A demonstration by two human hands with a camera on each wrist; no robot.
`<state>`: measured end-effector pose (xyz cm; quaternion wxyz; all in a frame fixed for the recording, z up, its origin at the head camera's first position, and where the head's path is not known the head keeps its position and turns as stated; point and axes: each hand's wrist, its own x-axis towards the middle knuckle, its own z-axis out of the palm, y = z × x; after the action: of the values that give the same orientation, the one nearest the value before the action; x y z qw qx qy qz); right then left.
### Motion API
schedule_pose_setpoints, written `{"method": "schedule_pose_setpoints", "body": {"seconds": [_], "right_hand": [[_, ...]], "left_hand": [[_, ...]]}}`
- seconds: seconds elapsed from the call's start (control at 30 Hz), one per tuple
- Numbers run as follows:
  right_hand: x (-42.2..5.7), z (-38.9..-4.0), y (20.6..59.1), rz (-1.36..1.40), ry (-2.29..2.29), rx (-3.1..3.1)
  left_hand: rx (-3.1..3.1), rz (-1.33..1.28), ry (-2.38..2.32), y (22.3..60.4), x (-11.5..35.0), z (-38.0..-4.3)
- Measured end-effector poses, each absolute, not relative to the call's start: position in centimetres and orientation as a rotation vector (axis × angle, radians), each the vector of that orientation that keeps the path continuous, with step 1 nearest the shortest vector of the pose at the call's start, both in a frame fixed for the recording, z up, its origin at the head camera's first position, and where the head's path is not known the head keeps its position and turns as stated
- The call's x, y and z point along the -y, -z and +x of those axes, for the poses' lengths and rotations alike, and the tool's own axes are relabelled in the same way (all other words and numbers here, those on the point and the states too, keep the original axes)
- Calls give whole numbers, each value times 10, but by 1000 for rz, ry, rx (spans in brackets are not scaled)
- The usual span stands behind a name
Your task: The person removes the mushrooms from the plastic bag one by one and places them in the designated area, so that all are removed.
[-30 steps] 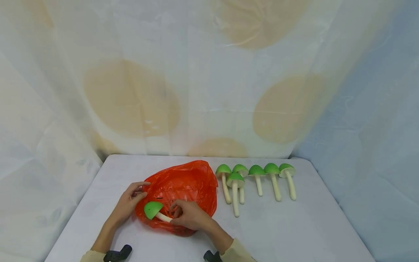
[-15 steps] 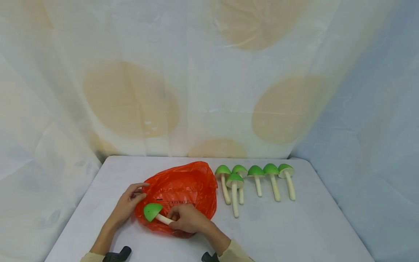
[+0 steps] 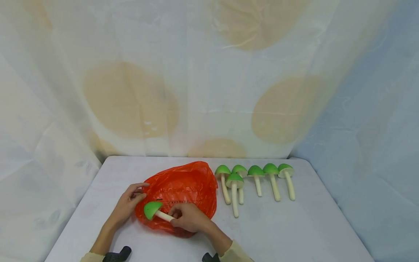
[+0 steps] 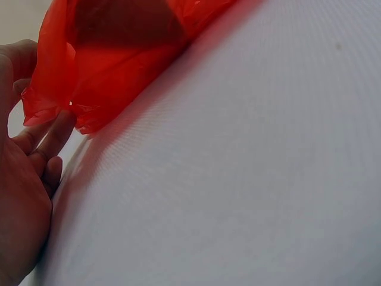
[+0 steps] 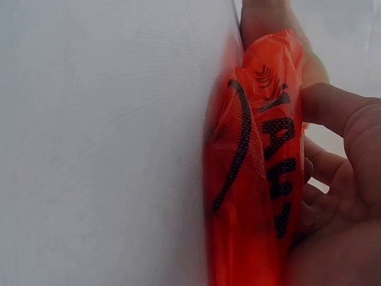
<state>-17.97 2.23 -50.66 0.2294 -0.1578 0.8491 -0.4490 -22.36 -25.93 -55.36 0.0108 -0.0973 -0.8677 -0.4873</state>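
Note:
A red plastic bag lies on the table with its mouth spread wide. On its left rim is my left hand, holding the bag's edge between thumb and fingers; the left wrist view shows the fingers against the film. My right hand pinches the white stem of a toy mushroom with a green cap. That mushroom is tilted, cap to the left, over the near part of the bag's mouth. In the right wrist view the bag's printed side hides the mushroom.
Several more green-capped mushrooms lie right of the bag, stems toward me, one overlapping another. The white table is backed by a hanging pale curtain with tan spots.
Over the last second my right hand and the mushroom have shifted only slightly. The left hand and the bag stay in place; the loose mushrooms lie as before.

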Motion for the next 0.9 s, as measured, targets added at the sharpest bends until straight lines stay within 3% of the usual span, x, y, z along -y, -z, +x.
{"method": "schedule_pose_setpoints", "body": {"seconds": [0.9], "right_hand": [[-38,-191,497,-397,1492,-2295]], "left_hand": [[2715,-292,1524,553,260,-222]]}}
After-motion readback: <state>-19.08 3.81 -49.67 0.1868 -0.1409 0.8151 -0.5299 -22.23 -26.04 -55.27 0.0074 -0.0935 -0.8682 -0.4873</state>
